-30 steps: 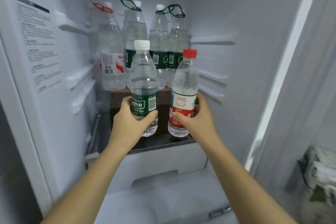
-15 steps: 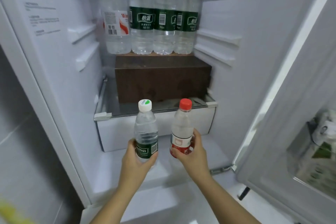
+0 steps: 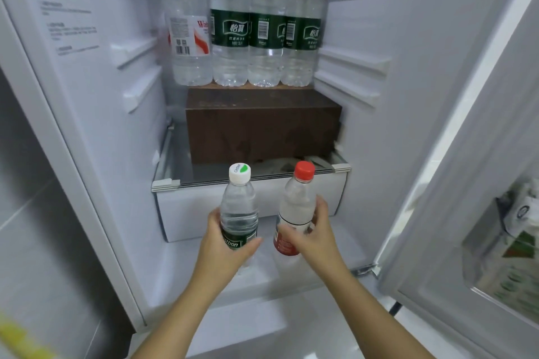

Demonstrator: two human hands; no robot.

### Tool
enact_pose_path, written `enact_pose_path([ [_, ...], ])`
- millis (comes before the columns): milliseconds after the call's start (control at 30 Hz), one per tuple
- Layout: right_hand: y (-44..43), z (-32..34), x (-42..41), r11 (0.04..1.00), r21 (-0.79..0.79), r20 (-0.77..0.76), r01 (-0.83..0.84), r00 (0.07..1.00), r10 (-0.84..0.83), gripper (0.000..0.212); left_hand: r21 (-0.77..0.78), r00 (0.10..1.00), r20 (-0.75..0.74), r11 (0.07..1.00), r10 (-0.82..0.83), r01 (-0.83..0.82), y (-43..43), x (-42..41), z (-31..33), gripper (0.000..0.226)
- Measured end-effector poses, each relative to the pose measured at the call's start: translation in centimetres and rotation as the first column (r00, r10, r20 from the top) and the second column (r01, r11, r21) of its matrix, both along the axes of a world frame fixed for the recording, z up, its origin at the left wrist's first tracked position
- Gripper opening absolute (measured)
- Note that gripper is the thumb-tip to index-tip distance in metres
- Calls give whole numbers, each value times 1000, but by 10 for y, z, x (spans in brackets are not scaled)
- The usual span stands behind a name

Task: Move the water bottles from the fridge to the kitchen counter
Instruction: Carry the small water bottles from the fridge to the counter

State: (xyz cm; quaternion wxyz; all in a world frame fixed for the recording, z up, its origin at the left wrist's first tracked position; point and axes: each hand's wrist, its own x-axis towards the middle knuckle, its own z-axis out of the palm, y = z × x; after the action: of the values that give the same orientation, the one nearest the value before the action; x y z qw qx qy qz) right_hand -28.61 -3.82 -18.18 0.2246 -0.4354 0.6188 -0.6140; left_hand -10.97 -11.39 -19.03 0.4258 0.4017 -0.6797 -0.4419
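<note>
Our left hand (image 3: 224,248) was wrapped round the green-label bottle (image 3: 239,213) and our right hand (image 3: 315,239) round the red-cap bottle (image 3: 296,207). Both bottles stood upright, side by side, just outside the glass shelf (image 3: 204,181). Four big bottles (image 3: 230,38) sat deeper in, up on the brown box (image 3: 262,125).

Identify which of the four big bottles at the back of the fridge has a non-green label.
The leftmost large bottle: its label is white with red. The three large bottles to its right all carry dark green labels.
</note>
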Motion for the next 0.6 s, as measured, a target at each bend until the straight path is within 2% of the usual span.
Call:
enact_pose_path([
  [100, -10, 39, -3, 998, -66, -13, -16, 1000, 16, 70, -81, 993, -114, 996, -39, 29, -9, -5, 38, 71],
  [133, -15, 49, -5, 997, -76, -38, -14, 999, 11, 63, -111, 989, -134, 993, -58, 43, -14, -8, 48, 65],
  [233, -25, 66, -5, 999, -30, -74, 15, 997, -17, 23, -148, 991, -106, 987, -81, 65, -20, -18, 66, 30],
  [300, -26, 64, -3, 998, -45, -42, 33, 999, -35, 13, -130, 991, -126, 991, -47, 31, -21, -20, 66, 17],
  [400, -23, 51, -3, 996, -93, -12, 14, 1000, -15, 21, -105, 977, -207, 994, -56, 35, -21, -20, 55, 24],
  [533, -15, 26, -3, 999, -27, 40, -47, 998, 49, 51, -61, 977, -204, 997, -61, 50, -18, -17, 31, 53],
  [600, -15, 15, -3, 999, 1, 55, -43, 998, 43, 59, -58, 975, -213, 997, -61, 49, -20, -16, 22, 60],
])
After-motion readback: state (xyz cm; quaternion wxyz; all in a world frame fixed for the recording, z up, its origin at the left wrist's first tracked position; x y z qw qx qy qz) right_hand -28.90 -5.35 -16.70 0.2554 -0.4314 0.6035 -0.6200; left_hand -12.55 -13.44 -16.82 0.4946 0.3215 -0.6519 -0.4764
